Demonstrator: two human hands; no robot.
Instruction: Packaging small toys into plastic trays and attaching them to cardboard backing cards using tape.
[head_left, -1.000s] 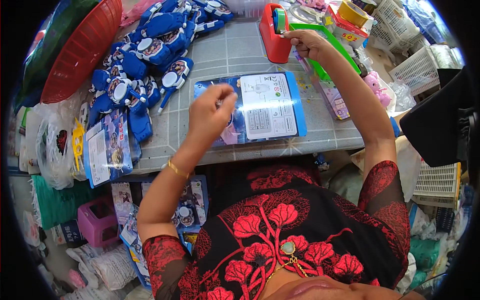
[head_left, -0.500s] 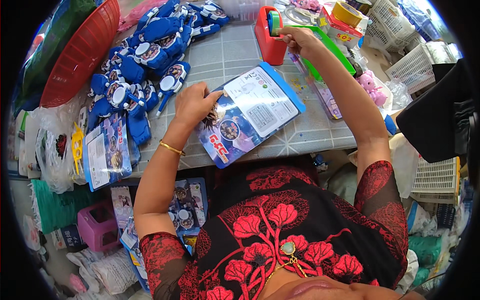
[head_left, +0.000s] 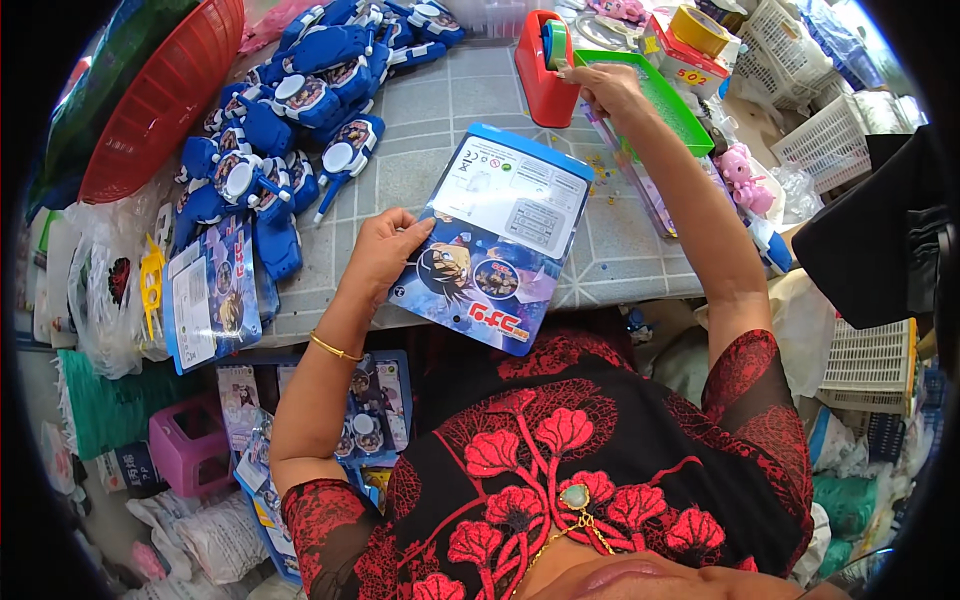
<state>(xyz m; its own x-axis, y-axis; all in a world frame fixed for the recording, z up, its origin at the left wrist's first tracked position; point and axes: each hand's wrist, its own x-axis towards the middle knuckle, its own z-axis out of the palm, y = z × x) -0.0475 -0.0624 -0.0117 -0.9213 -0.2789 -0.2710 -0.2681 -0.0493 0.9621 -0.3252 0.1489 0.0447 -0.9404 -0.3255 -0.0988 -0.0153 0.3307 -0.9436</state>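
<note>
Two hands to sort out here, and we've got the left hand [head_left: 390, 248] clearly nearer the blue printed card [head_left: 505, 232], pinching its left long edge with the thumb on top, elbow bent out wide. That card sits low and left of our right hand's [head_left: 607, 90] fingertips, its long axis running away from us with the far end leaning right, near end poking past the table [head_left: 625, 262] edge. Our right arm stretches forward, fingertips bunched at the red tape dispenser's [head_left: 545, 90] front, though we can't tell if they're gripping tape.
</note>
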